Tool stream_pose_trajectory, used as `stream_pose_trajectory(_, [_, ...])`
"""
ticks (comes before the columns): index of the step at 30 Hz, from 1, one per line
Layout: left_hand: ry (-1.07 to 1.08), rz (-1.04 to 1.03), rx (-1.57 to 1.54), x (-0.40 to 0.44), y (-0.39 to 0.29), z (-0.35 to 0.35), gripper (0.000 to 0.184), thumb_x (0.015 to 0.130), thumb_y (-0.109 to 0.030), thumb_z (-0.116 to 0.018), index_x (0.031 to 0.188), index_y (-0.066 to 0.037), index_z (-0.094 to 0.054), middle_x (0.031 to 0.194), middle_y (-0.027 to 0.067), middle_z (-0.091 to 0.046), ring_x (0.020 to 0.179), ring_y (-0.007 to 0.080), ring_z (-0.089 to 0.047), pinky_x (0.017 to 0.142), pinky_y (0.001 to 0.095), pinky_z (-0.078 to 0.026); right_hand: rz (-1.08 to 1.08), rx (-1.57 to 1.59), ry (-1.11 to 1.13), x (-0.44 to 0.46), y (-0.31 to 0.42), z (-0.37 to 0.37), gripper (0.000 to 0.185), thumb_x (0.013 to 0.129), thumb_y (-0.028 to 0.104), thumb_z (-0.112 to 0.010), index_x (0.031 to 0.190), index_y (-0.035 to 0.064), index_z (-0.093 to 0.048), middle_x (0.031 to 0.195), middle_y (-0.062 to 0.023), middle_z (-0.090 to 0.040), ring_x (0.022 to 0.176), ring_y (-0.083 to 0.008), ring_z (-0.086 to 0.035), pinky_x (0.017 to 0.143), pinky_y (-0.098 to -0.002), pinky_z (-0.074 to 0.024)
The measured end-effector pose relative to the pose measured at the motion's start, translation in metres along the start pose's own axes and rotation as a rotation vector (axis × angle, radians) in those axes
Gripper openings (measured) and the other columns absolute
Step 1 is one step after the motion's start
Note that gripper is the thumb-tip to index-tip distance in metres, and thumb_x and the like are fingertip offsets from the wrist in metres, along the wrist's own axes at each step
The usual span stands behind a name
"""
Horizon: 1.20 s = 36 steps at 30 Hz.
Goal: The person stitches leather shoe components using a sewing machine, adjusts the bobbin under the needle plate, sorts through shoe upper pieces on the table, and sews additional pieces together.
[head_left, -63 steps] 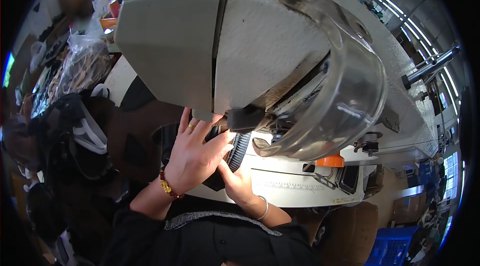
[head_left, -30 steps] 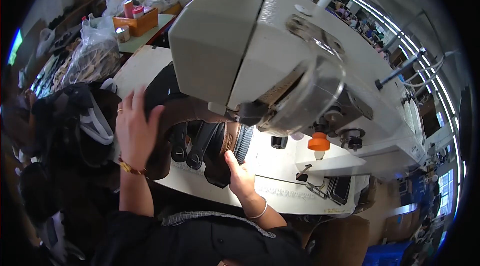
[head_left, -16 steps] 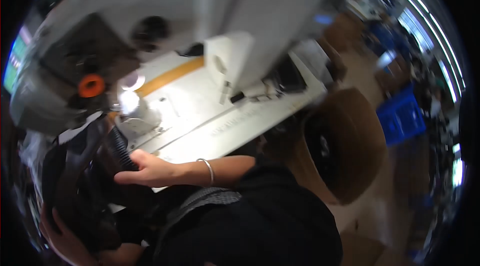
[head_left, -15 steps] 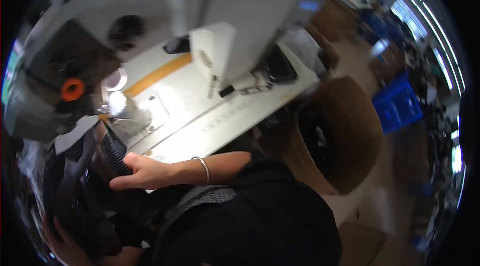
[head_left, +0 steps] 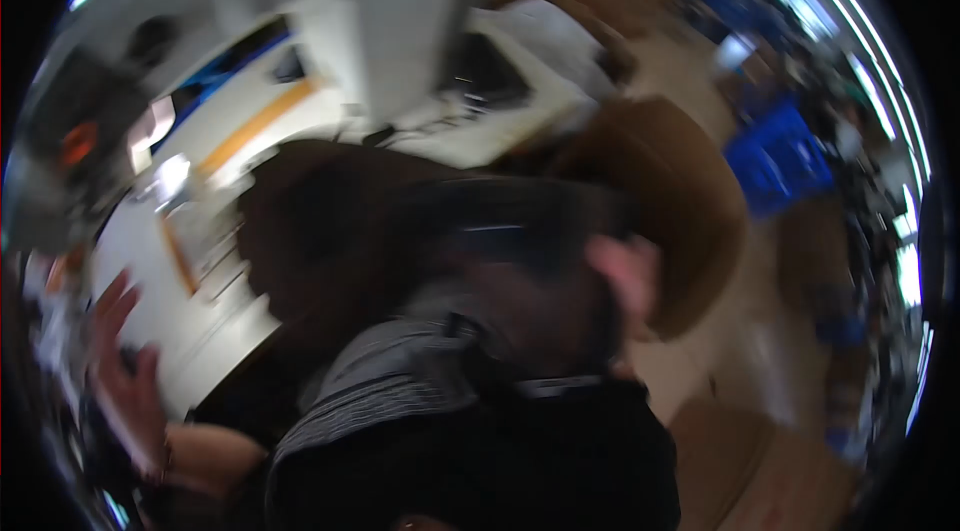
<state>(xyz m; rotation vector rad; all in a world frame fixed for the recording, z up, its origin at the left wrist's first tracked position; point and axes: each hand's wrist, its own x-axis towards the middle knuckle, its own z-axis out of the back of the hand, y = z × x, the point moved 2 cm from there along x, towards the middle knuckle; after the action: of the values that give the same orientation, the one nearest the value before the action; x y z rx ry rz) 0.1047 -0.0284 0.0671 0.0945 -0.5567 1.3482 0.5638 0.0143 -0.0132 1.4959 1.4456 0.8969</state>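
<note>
A large dark brown-black fabric piece [head_left: 330,231], smeared by motion, stretches across my front, over the edge of the white worktable [head_left: 185,351]. At its right end is my right hand [head_left: 630,281], blurred, its fingers apparently closed on the material's edge. My left hand [head_left: 128,381] is at the far left beside the table, fingers spread and nothing visible in it. The fabric's exact kind cannot be made out.
A white machine body [head_left: 360,21] rises behind the table. A yellow-orange strip [head_left: 258,126] lies on the tabletop near a bright lamp [head_left: 172,174]. To the right are a large brown curved container [head_left: 690,201] and a blue crate [head_left: 780,161].
The dark material has moved from the far left to across my front, with my right hand swinging right. My left hand is now apart from it with fingers spread. The view has shifted.
</note>
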Motion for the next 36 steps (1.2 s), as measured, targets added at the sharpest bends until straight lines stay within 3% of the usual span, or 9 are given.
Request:
stream_pose_trajectory(3, [0.018, 0.081, -0.173, 0.013, -0.013, -0.013, 0.047, 0.072, 0.005, -0.070, 0.118, -0.004, -0.065, 0.127, 0.0136, -0.063, 0.120, 0.0307, -0.058, 0.101, 0.0384, -0.045, 0.428, -0.094, -0.389, -0.027, 0.013, 0.075, 0.036, 0.091, 0.023, -0.063, 0.115, -0.0032, -0.059, 0.113, -0.0196, -0.063, 0.097, -0.0321, -0.064, 0.082, -0.0430, -0.0541])
stream_pose_trajectory(7, [-0.051, 0.086, -0.108, -0.008, 0.027, -0.036, 0.039, 0.083, -0.019, -0.074, 0.120, -0.011, -0.065, 0.123, 0.0102, -0.064, 0.113, 0.0290, -0.060, 0.098, 0.0397, -0.047, 0.647, -0.076, -0.704, -0.027, -0.018, 0.094, 0.049, 0.097, 0.035, -0.055, 0.120, -0.0079, -0.054, 0.121, -0.0268, -0.057, 0.104, -0.0428, -0.061, 0.081, -0.0508, -0.0541])
stream_pose_trajectory(8, [-0.105, 0.067, -0.062, -0.014, 0.038, -0.042, 0.038, 0.083, -0.028, -0.074, 0.116, -0.010, -0.066, 0.117, 0.0093, -0.065, 0.108, 0.0288, -0.061, 0.093, 0.0399, -0.048, 0.603, -0.055, -0.638, -0.018, -0.036, 0.086, 0.053, 0.098, 0.038, -0.053, 0.121, -0.0091, -0.053, 0.123, -0.0286, -0.056, 0.106, -0.0455, -0.061, 0.081, -0.0527, -0.0542])
stream_pose_trajectory(13, [-0.117, 0.295, 0.128, -0.042, 0.058, -0.039, 0.034, 0.080, -0.029, -0.075, 0.105, -0.008, -0.067, 0.102, 0.0088, -0.065, 0.096, 0.0290, -0.061, 0.084, 0.0406, -0.048, -0.002, -0.226, -0.080, 0.063, -0.131, 0.013, 0.051, 0.096, 0.035, -0.048, 0.137, 0.0056, -0.049, 0.123, -0.0117, -0.057, 0.106, -0.0208, -0.057, 0.082, -0.0311, -0.0484])
stream_pose_trajectory(16, [-0.330, 0.467, 0.447, -0.060, 0.069, -0.030, 0.036, 0.077, -0.029, -0.077, 0.106, -0.009, -0.067, 0.100, 0.0098, -0.065, 0.096, 0.0291, -0.062, 0.083, 0.0400, -0.048, -0.028, -0.374, 0.458, 0.066, -0.170, -0.098, 0.028, 0.100, 0.010, -0.044, 0.119, -0.0031, -0.059, 0.099, -0.0154, -0.067, 0.079, -0.0194, -0.065, 0.072, -0.0284, -0.0527])
stream_pose_trajectory(21, [-0.762, 1.106, 0.880, -0.121, 0.092, 0.027, 0.041, 0.071, -0.040, -0.081, 0.090, -0.010, -0.060, 0.094, 0.0094, -0.059, 0.093, 0.0278, -0.059, 0.073, 0.0375, -0.049, -0.075, -0.379, 0.889, 0.065, -0.183, -0.196, 0.023, 0.099, 0.006, -0.047, 0.109, -0.0067, -0.063, 0.091, -0.0156, -0.069, 0.075, -0.0180, -0.067, 0.071, -0.0278, -0.0550])
stream_pose_trajectory(26, [-0.409, 1.518, 0.691, -0.179, 0.124, 0.027, 0.041, 0.084, -0.037, -0.072, 0.104, -0.004, -0.060, 0.103, 0.0156, -0.066, 0.094, 0.0363, -0.067, 0.075, 0.0445, -0.054, -0.205, -0.363, 1.251, 0.066, -0.204, -0.238, 0.021, 0.100, 0.004, -0.049, 0.111, -0.0063, -0.063, 0.094, -0.0137, -0.070, 0.080, -0.0163, -0.068, 0.074, -0.0259, -0.0550])
stream_pose_trajectory(33, [-0.847, 1.163, 0.685, -0.165, 0.156, 0.014, 0.019, 0.093, -0.016, -0.056, 0.098, 0.000, -0.066, 0.084, 0.0191, -0.067, 0.081, 0.0381, -0.066, 0.070, 0.0441, -0.054, -0.254, -0.418, 1.459, 0.063, -0.215, -0.252, 0.025, 0.097, 0.007, -0.056, 0.119, -0.0030, -0.062, 0.102, -0.0136, -0.070, 0.086, -0.0165, -0.068, 0.075, -0.0268, -0.0557])
stream_pose_trajectory(36, [-0.955, 0.891, 0.688, -0.130, 0.132, 0.003, 0.017, 0.092, -0.013, -0.056, 0.096, 0.001, -0.064, 0.083, 0.0212, -0.065, 0.076, 0.0405, -0.064, 0.067, 0.0475, -0.051, 0.333, -0.484, 1.456, 0.054, -0.203, -0.280, 0.048, 0.090, 0.007, -0.068, 0.134, 0.0005, -0.051, 0.113, -0.0167, -0.067, 0.092, -0.0211, -0.069, 0.077, -0.0299, -0.0566])
